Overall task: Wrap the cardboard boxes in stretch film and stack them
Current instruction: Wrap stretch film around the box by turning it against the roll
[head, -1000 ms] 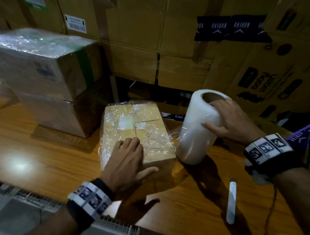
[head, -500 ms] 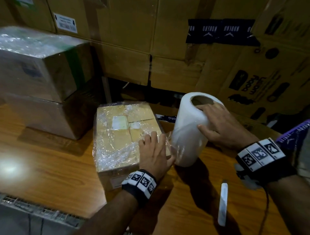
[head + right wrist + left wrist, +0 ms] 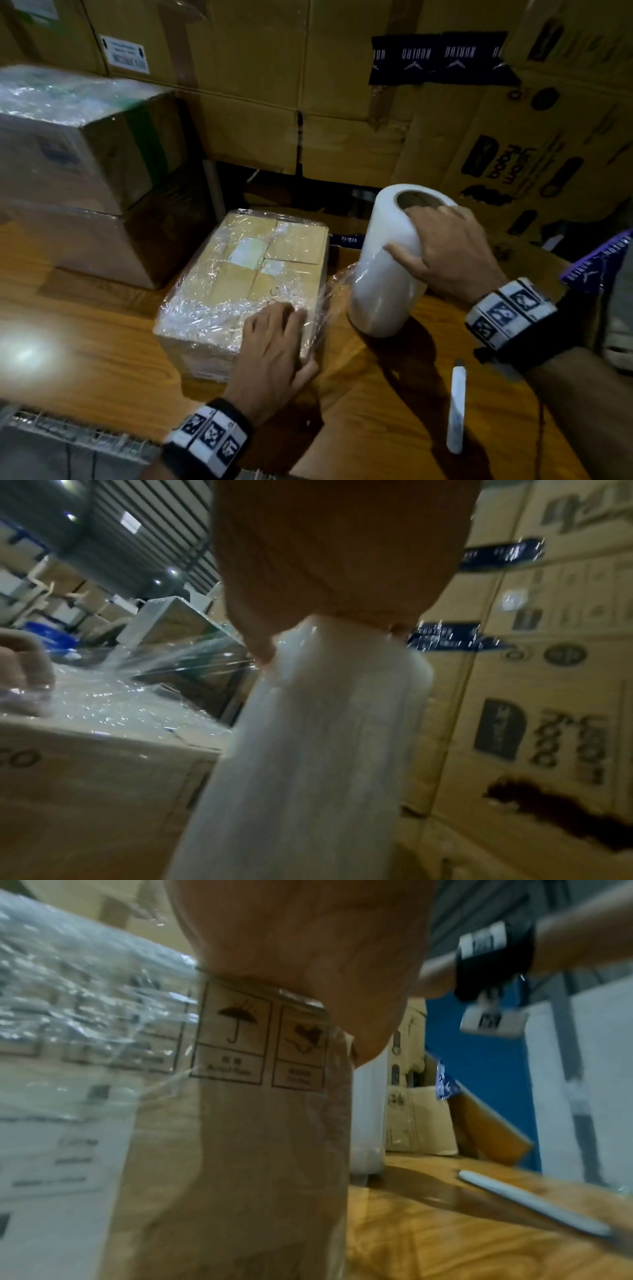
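Pressing flat with straight fingers, the left hand [image 3: 274, 346] now covers the near right corner of the film-wrapped box [image 3: 239, 284], which has turned on the surface [image 3: 85, 342]; beyond its fingertips, right hand [image 3: 448, 253] grips the upright film roll [image 3: 387, 274].

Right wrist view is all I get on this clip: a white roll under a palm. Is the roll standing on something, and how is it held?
Observer: The stretch film roll stands tilted, with its lower end on the wooden table. The right hand has its grip over the top, fingertips at the open core.
Operator: What is the other hand doing?
Observer: The left hand lies flat on the near right corner of the cardboard box, pressing the film down, with the thumb over the side.
Operator: Anything loose nearby?
Observer: A white pen-shaped tool lies on the table by the right forearm. I cannot tell what it is.
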Demonstrator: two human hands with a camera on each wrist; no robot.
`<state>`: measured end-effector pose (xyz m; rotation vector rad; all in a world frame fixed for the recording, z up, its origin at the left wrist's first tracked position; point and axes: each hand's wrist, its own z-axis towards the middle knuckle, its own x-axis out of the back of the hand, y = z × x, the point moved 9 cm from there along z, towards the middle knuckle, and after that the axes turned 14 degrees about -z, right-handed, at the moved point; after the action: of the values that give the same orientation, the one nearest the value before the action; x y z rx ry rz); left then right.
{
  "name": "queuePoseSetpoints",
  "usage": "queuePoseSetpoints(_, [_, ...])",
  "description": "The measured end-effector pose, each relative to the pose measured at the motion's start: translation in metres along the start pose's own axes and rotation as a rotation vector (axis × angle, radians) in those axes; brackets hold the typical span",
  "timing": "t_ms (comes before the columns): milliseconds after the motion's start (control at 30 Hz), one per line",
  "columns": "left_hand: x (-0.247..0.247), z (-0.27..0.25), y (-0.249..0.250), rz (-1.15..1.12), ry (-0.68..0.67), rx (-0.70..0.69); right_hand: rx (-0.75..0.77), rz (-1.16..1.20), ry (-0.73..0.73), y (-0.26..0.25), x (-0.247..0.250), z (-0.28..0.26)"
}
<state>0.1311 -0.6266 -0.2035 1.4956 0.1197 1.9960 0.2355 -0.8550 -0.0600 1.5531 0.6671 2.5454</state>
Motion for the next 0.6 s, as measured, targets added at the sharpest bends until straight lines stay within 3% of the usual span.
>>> queuePoseSetpoints(100, [0.007,-0.013,-0.022,-0.07,-0.07,-0.009,-0.122,-0.045,-0.03,-0.003,0.0,0.011])
queuePoseSetpoints(267, [0.028,-0.032,-0.05,-0.203,-0.102,0.024,0.112,0.074,0.017,0.003,-0.003,-0.007])
queuePoseSetpoints(433, [0.035,-0.038,-0.054,-0.297,-0.163,-0.029,-0.052,-0.054,-0.018,0.018,-0.009,0.004])
queuePoseSetpoints(600, [0.051,-0.049,-0.075,-0.476,-0.292,-0.053,0.011,0.045,0.032,0.021,-0.01,-0.006])
